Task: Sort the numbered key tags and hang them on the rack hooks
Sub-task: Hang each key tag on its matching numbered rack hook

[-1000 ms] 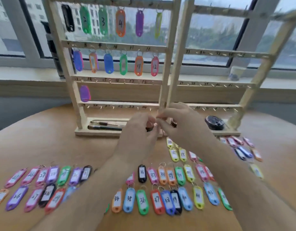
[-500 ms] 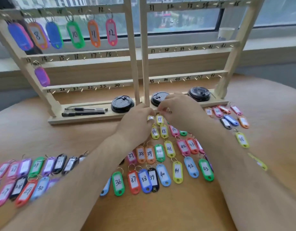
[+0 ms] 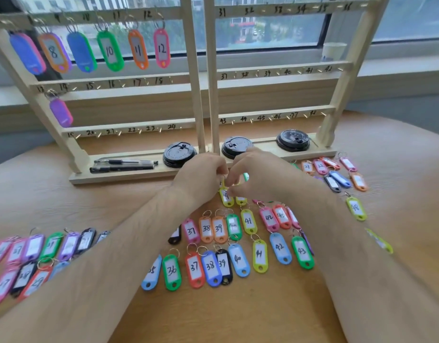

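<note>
Two hands are pictured at a table: the left hand (image 3: 201, 178) and right hand (image 3: 263, 174) are pinched together on the ring end of a yellow key tag (image 3: 226, 198), seen just beneath the fingertips. A wooden rack (image 3: 198, 95) is stood just beyond the hands; rows of numbered tags (image 3: 172, 271) are spread on their near side.

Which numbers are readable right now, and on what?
"8", "10", "11", "12": hung tags
"14"–"18", "20"–"24", "31", "32", "37"–"48": rack bars
"36", "37", "38", "39", "42", "43": front-row table tags
"37", "38", "39", "41": second-row table tags
"21", "22": rack-side tags
"48": far-right yellow tag
Left table tags: blurred.
</note>
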